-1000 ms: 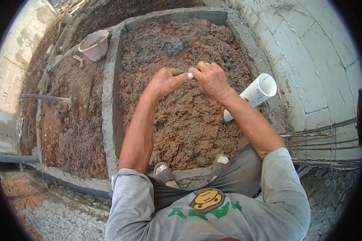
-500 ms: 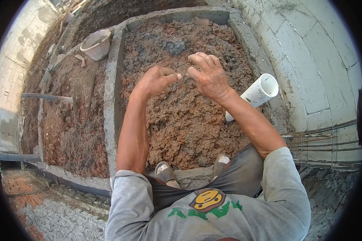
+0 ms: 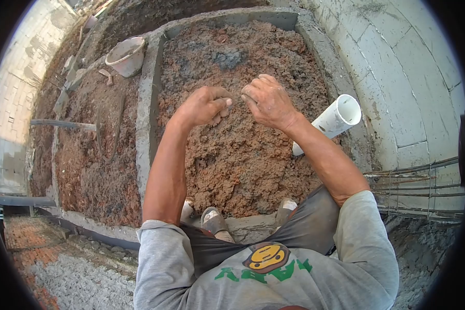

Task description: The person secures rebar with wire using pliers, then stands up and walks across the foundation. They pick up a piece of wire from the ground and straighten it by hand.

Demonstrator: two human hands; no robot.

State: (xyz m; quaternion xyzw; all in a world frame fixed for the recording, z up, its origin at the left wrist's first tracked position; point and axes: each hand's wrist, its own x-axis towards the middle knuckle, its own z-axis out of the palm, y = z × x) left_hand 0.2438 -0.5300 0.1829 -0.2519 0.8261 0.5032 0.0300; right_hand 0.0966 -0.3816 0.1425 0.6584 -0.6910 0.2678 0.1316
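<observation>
My left hand (image 3: pixel 210 106) is raised in front of me over the soil (image 3: pixel 243 160), fingers curled in toward the thumb. Facing it, a small gap away, is my right hand (image 3: pixel 267 102), its fingers bent down and pressed together with the thumb. Whatever either hand pinches, if anything, is too small or hidden to name. Beneath both hands lies rough, damp brown-red soil with a dark grey patch, framed by a concrete beam (image 3: pixel 145 129). A white plastic pipe (image 3: pixel 336 121) sticks up at a tilt beside my right forearm.
A dirty bucket (image 3: pixel 126 58) stands beyond the beam at left. A grey pipe (image 3: pixel 62 124) and a loop of cord (image 3: pixel 108 150) lie on the left soil. Tied steel bars (image 3: pixel 418 181) jut in at right, below a block wall (image 3: pixel 392 77). My sandalled feet (image 3: pixel 214 219) are at the near edge.
My right hand's fingers have closed in and turned down from a looser, raised pose. My left hand's fingers have curled and its thumb has dropped slightly. The view has shifted a little.
</observation>
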